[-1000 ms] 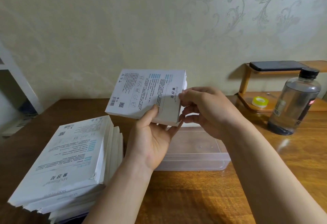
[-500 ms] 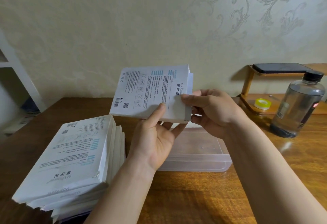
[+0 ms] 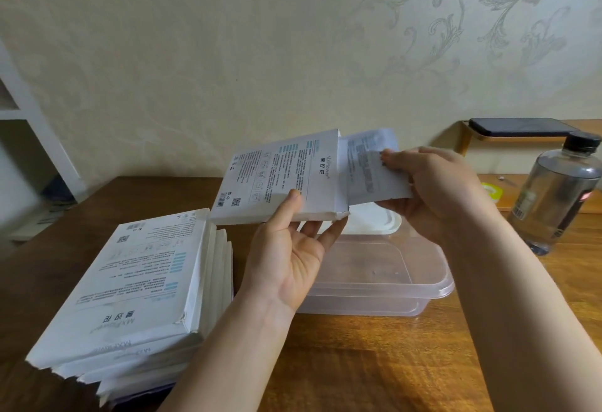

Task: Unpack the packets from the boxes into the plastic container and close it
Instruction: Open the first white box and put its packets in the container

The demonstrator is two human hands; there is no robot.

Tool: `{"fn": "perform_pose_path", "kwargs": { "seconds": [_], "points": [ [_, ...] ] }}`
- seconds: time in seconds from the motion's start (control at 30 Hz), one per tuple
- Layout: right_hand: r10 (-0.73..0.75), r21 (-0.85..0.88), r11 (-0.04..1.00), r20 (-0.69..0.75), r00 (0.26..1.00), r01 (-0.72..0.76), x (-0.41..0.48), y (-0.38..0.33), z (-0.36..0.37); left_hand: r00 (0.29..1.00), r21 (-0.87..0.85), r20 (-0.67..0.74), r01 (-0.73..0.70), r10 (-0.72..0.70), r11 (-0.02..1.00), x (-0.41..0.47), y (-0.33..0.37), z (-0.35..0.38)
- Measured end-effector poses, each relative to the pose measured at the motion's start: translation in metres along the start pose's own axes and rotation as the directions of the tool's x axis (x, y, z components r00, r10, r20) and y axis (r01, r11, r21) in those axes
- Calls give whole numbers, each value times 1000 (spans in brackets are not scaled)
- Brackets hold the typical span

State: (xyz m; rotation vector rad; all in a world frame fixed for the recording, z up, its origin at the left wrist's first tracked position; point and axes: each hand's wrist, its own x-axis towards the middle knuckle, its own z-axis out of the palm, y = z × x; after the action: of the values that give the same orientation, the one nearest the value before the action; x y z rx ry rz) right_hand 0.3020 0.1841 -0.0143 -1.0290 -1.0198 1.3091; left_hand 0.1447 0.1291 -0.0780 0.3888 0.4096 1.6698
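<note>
Since half a second ago, the flat grey-white foil packet (image 3: 371,170) has slid partway out of the right end of the thin white printed cardboard box (image 3: 277,177), where the right hand was then only picking at the flap. Nearest, at the lower left of the frame, a stack of matching white boxes (image 3: 130,281) sits on the brown wooden counter (image 3: 358,362). Just past it, mid-frame, the left hand (image 3: 290,268) holds the box in the air, thumb on the printed face and fingers (image 3: 332,232) curled under its lower edge. To the right, the right hand (image 3: 436,190) pinches the packet's outer end; whether it is one packet or several together I cannot tell. Beyond and below the hands stands the clear rectangular plastic container (image 3: 433,284), open, with no packet visible inside, and its white lid (image 3: 374,219) lies just behind it. The step in hand looks like emptying this box. The next move calls for drawing the packet fully clear and lowering it into the container, while the left hand keeps the box steady.
</note>
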Motion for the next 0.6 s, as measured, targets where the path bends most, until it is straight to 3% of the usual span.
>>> {"fn": "perform_pose_path", "kwargs": {
  "seconds": [0.13, 0.27, 0.4, 0.5, 0.6],
  "points": [
    [-124, -69, 990, -28, 992, 122, 2, -7, -15, 1000, -6, -27, -9, 8, 1000, 1, 3, 1],
    [-182, -134, 970, 138, 973, 201, -2, -14, -23, 999, -20, -39, -1, 0, 1000, 0, 4, 0],
    [-200, -97, 970, 200, 959, 222, 0, -11, -33, 999, -37, -54, -9, 7, 999, 0, 5, 2],
    [-428, -331, 819, 193, 883, 469, 4, -8, -44, 998, -37, -58, -16, 13, 999, 0, 4, 3],
    [-589, -458, 669, 154, 794, 585, 11, -10, -58, 999, -27, -32, -17, 16, 1000, -1, 3, 2]
  ]
}}
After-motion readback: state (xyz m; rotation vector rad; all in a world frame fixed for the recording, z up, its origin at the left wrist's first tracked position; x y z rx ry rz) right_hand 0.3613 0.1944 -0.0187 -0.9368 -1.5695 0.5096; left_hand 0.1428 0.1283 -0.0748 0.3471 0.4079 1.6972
